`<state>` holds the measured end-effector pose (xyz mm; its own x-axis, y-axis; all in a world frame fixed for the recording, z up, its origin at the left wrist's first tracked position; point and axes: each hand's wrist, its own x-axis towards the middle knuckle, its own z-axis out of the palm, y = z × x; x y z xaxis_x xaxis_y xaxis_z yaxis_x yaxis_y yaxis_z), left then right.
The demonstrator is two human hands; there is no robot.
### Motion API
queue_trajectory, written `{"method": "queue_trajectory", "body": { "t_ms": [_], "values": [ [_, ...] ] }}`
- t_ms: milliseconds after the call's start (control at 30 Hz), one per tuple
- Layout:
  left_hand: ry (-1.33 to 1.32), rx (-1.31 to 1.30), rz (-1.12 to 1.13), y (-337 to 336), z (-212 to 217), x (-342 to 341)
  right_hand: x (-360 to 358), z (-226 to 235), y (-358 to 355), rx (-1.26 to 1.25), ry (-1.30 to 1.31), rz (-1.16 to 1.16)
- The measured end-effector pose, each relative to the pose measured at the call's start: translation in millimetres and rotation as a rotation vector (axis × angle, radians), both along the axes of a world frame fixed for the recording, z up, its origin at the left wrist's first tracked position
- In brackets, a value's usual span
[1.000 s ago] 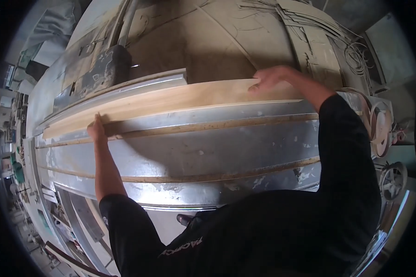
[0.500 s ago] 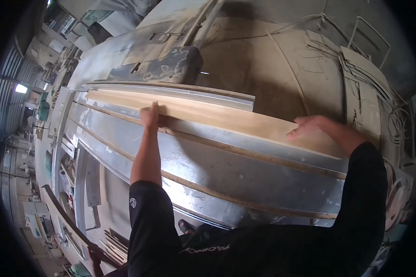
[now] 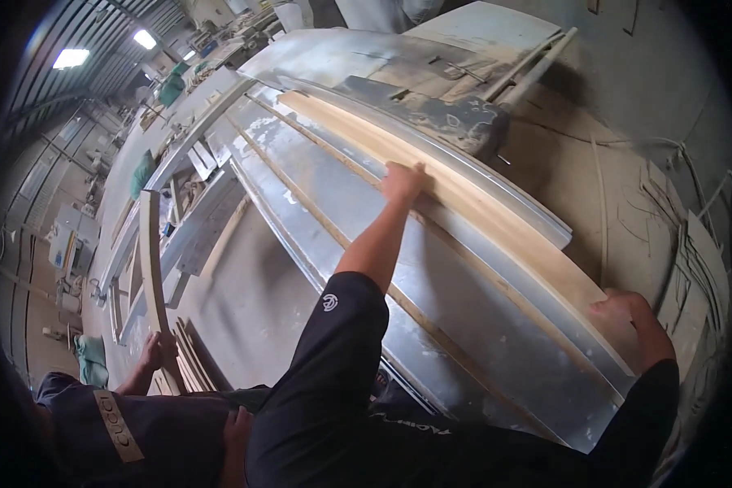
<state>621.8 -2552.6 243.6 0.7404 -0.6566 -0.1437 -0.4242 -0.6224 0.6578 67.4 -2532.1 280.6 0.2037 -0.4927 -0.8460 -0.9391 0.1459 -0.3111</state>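
A long pale wooden board (image 3: 496, 209) lies along a metal fence (image 3: 537, 224) on a silver machine table (image 3: 455, 276). My left hand (image 3: 404, 180) is closed over the board's near edge around the middle of its length, the thumb side on top. Toward the board's near right end, my right hand (image 3: 624, 309) grips it from the far side, its fingers partly hidden behind the wood. Beyond the fence sits a dark, worn machine housing (image 3: 455, 122).
At the lower left a co-worker's hand (image 3: 159, 351) holds a long curved wooden piece (image 3: 149, 244). Several wooden strips (image 3: 193, 358) stand beside it. A metal frame (image 3: 179, 232) adjoins the table's left side. Thin rods or cables (image 3: 683, 252) lie at the far right.
My view has turned left, so the table and board now slant down to the right. More of the co-worker shows. Both my hands remain on the board.
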Motion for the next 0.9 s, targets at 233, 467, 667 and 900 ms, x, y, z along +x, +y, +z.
{"method": "queue_trajectory", "body": {
  "t_ms": [233,467,667,900],
  "values": [
    [0.063,-0.073,-0.085,26.4,11.0,40.3,24.0,8.6,-8.8,0.072,0.014,-0.059],
    [-0.352,-0.055,-0.096,18.7,15.0,37.8,33.2,24.4,4.7,0.056,0.214,-0.190],
    [-0.494,-0.146,-0.358,32.4,5.5,87.8,45.2,11.0,-12.7,-0.222,0.110,-0.024],
    [-0.303,-0.302,-0.462,16.4,4.1,64.1,111.1,90.3,-277.1,-1.265,-0.106,0.273]
  ]
}}
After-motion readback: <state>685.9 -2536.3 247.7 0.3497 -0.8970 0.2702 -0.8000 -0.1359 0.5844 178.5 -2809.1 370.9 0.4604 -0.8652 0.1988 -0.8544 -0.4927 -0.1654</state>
